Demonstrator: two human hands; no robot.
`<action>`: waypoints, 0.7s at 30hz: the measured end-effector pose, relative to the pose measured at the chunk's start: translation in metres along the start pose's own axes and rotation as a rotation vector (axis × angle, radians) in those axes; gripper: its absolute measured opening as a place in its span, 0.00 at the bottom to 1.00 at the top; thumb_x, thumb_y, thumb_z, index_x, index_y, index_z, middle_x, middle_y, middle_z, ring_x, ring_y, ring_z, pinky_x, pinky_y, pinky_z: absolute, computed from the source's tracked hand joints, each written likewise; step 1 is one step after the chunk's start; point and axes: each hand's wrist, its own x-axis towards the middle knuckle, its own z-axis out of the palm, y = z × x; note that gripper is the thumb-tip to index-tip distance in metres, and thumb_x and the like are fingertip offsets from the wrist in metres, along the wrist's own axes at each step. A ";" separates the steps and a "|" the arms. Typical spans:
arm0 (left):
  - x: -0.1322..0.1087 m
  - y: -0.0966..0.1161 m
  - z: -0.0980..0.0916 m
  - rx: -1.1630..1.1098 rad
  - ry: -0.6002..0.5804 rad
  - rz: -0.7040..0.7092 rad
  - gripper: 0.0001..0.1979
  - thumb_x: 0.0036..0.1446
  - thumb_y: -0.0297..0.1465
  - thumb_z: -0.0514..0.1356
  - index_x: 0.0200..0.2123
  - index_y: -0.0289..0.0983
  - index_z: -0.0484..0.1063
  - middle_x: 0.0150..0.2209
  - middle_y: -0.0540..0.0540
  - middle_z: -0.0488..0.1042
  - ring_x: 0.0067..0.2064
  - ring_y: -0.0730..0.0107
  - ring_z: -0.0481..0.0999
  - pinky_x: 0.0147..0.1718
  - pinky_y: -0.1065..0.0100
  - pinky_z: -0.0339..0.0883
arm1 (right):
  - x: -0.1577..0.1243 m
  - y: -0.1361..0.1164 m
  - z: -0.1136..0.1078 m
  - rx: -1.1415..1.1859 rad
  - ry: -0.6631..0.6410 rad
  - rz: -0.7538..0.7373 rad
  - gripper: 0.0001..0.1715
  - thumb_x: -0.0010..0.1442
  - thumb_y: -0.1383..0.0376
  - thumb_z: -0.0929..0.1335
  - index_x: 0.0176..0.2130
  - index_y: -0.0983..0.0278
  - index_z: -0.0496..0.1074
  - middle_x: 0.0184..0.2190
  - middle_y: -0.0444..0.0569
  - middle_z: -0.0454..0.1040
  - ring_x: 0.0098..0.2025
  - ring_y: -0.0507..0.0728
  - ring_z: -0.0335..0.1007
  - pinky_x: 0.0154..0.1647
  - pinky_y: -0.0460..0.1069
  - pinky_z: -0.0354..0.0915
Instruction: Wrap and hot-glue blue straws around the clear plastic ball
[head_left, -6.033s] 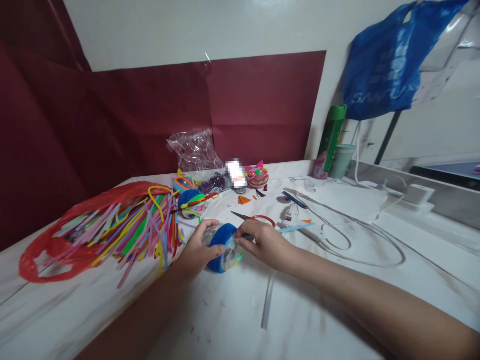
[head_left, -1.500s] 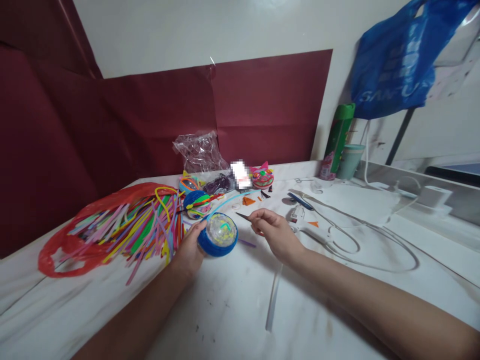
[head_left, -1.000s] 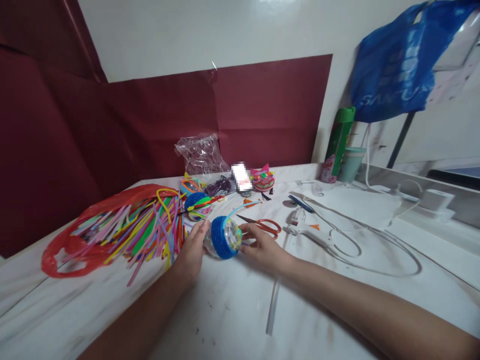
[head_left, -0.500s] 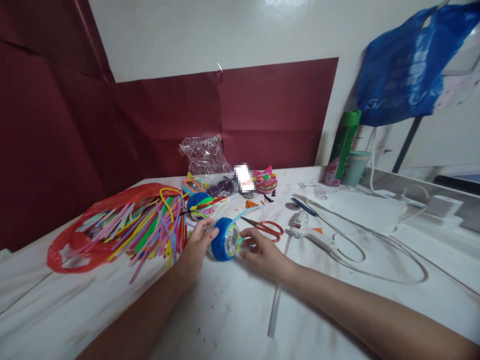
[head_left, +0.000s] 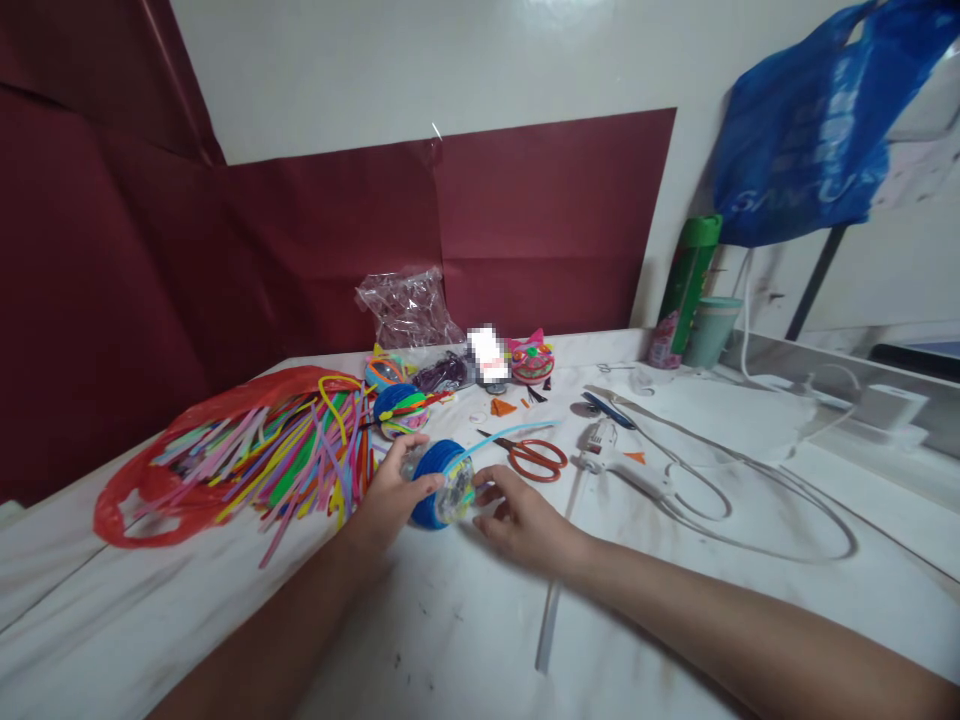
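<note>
A clear plastic ball wound with dark blue strip [head_left: 442,484] sits low over the white table [head_left: 465,630] between both hands. My left hand [head_left: 390,498] grips its left side, thumb over the top. My right hand [head_left: 517,510] touches its right side with curled fingertips. A light blue strip [head_left: 504,434] runs from the ball up and to the right. Red-handled scissors [head_left: 534,456] lie just beyond my right hand.
A red bag of coloured strips [head_left: 247,455] lies at left. More decorated balls [head_left: 400,410] and a pink cat-faced piece [head_left: 531,360] sit behind. A white glue gun [head_left: 622,468] with its looping cord lies at right. A green can [head_left: 686,290] and cup stand at the back.
The ball has been turned and lowered toward the table. My right hand, raised and pinching 1.5 s ago, has come back to the ball's right side. The scissors now lie uncovered.
</note>
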 end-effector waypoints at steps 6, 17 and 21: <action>0.005 -0.003 -0.005 -0.048 -0.059 0.018 0.25 0.39 0.31 0.69 0.44 0.39 0.70 0.42 0.45 0.73 0.44 0.60 0.72 0.41 0.66 0.64 | 0.000 -0.002 -0.001 -0.003 -0.003 0.003 0.20 0.47 0.72 0.68 0.41 0.61 0.63 0.35 0.46 0.67 0.32 0.52 0.66 0.30 0.47 0.65; 0.010 -0.009 -0.007 -0.151 -0.075 -0.057 0.24 0.45 0.40 0.67 0.46 0.38 0.71 0.44 0.43 0.74 0.47 0.59 0.73 0.45 0.64 0.64 | 0.001 0.002 -0.003 -0.040 -0.014 -0.019 0.21 0.50 0.70 0.67 0.45 0.62 0.64 0.37 0.48 0.68 0.35 0.53 0.67 0.32 0.48 0.65; 0.010 -0.009 -0.004 -0.099 0.021 0.002 0.21 0.46 0.40 0.66 0.44 0.38 0.73 0.45 0.43 0.74 0.46 0.60 0.73 0.46 0.64 0.63 | 0.002 0.000 -0.005 0.024 0.009 0.032 0.21 0.49 0.69 0.68 0.44 0.62 0.65 0.35 0.47 0.69 0.31 0.52 0.67 0.31 0.48 0.64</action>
